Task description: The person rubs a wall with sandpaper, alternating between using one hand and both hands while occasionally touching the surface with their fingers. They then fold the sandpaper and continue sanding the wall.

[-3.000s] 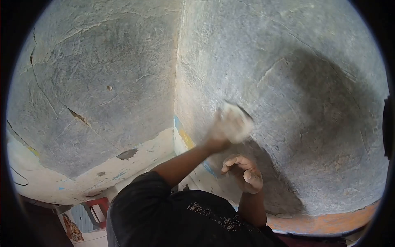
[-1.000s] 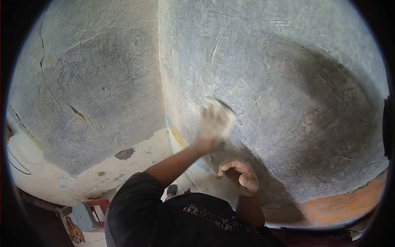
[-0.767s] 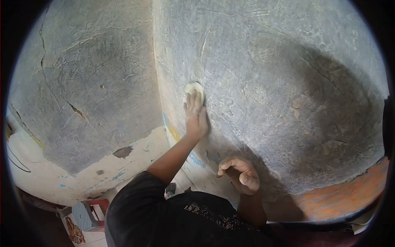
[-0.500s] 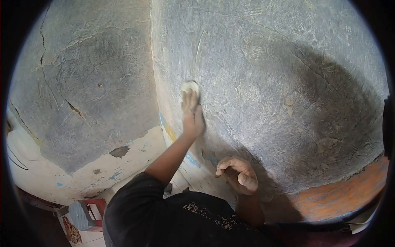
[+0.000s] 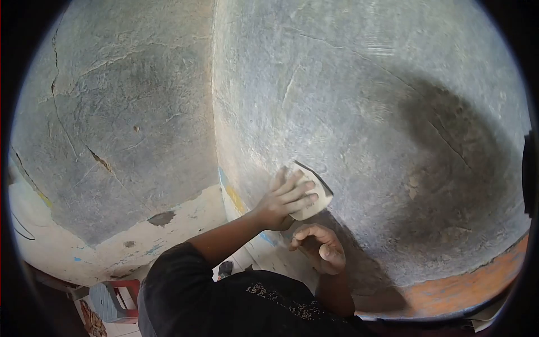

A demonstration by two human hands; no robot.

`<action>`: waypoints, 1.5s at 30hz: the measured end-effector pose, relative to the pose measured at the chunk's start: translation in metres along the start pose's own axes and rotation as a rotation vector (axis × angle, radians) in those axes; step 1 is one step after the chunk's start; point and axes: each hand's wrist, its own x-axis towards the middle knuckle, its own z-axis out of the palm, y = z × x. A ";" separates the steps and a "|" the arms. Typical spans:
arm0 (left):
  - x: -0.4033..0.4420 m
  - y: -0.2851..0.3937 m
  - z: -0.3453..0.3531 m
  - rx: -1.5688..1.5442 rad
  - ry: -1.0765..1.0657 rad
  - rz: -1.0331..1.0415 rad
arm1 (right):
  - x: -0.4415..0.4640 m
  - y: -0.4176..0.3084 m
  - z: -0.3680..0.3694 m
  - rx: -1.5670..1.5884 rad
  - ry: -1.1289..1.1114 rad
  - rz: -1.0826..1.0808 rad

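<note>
My left hand point(image 5: 279, 205) presses a sheet of sandpaper point(image 5: 321, 197) against the grey plastered wall point(image 5: 359, 146), right of the corner. Its fingers lie spread over the pale backing, which carries faint print. One dark edge of the sheet lifts a little at the upper right. Just below, my right hand point(image 5: 325, 247) is held up in front of the wall, fingers loosely curved and thumb apart, with nothing in it. The wall surface is rough, with ridges and a few lighter patches.
At left, an adjoining grey wall point(image 5: 140, 106) has long cracks and a dark hole above a peeling cream band point(image 5: 191, 210). A grey and red stool point(image 5: 109, 300) stands on the tiled floor at lower left. An orange strip point(image 5: 449, 295) runs along the wall's lower right.
My left hand has moved down and to the right with the sandpaper, and more of the sheet shows. My right hand stays nearly in place. The view has shifted slightly.
</note>
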 end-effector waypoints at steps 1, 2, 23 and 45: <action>-0.010 -0.015 0.002 0.090 -0.075 -0.021 | 0.005 0.003 0.001 0.010 0.011 0.004; -0.021 -0.032 0.008 0.179 -0.154 -0.040 | 0.009 0.006 0.003 0.022 0.023 0.006; 0.006 -0.143 -0.045 0.306 -0.385 -0.153 | 0.121 0.068 0.031 0.012 0.002 0.092; -0.035 -0.189 -0.035 -0.036 -0.063 0.476 | 0.171 0.113 0.038 0.032 0.105 0.016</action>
